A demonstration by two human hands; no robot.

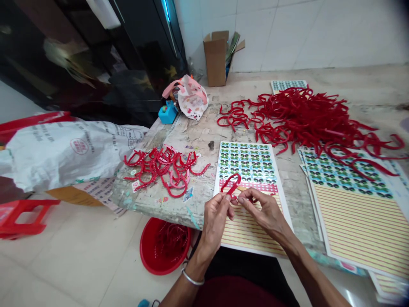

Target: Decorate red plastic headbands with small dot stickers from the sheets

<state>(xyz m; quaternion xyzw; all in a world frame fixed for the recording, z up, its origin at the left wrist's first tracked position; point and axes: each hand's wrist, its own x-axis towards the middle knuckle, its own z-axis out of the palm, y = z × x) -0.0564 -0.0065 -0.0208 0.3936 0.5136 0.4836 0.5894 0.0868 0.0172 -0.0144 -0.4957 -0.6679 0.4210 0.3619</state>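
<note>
My left hand is closed, pinching a red curved strip that loops up above the thumb. Close to its fingertips, my right hand is closed too, thumb against forefinger at the strip's lower end. Whatever lies in that right pinch is too small to make out. Both hands are over a sticker sheet with rows of green and blue eye-like prints at the top, a pink dotted band, and yellow striped backing below.
Left on the table lies a smaller heap of red strips; a large pile is at the back right. More sheets lie right. A blue tape dispenser, pink-white bag and cardboard box stand behind. A red basket sits below.
</note>
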